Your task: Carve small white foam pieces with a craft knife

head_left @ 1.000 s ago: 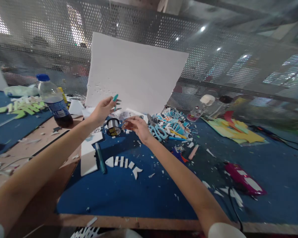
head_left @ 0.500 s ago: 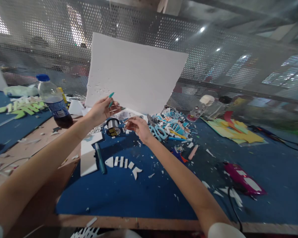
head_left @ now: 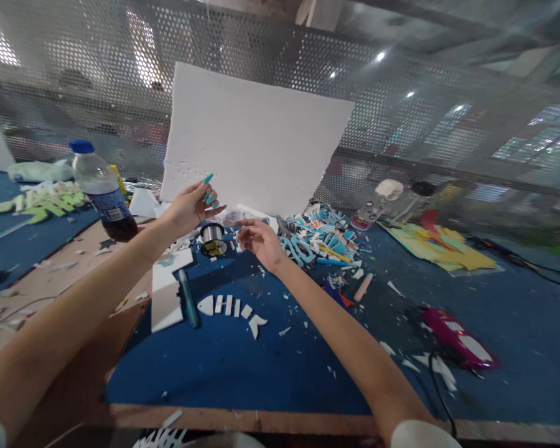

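"Your left hand (head_left: 189, 210) has its fingers curled in closer than a second ago, and your right hand (head_left: 265, 244) has shifted its fingertips slightly towards three o'clock."

"What lies nearest to you?"

"Past the table edge (head_left: 308, 421), white fish pieces (head_left: 228, 305) lie at twelve o'clock: head, strips and forked tail, set in a curve. Just beside them, at eleven, you have a teal pen-like tool (head_left: 189, 298), with a white offcut (head_left: 165, 302) on its far side. A magenta device (head_left: 460, 339) sits at two."

"And the spool (head_left: 213, 233)?"

"At twelve, beyond the fish pieces, between your hands and a little lower, wound with silvery line."

"How is your grip?"

"Your left thumb stands up, apart from the bent fingers; your right fingers are half bent, index reaching out towards eleven. Anything as fine as thread would be too thin to make out, so I cannot tell whether you have hold of something."

"Farther off?"

"Blue-handled scissors (head_left: 297, 249) lie at one, against a heap of scraps (head_left: 333, 230). You have a blue-capped bottle (head_left: 111, 202) upright at eleven. At twelve a white board (head_left: 261, 137) stands before a perforated screen (head_left: 252, 50)."
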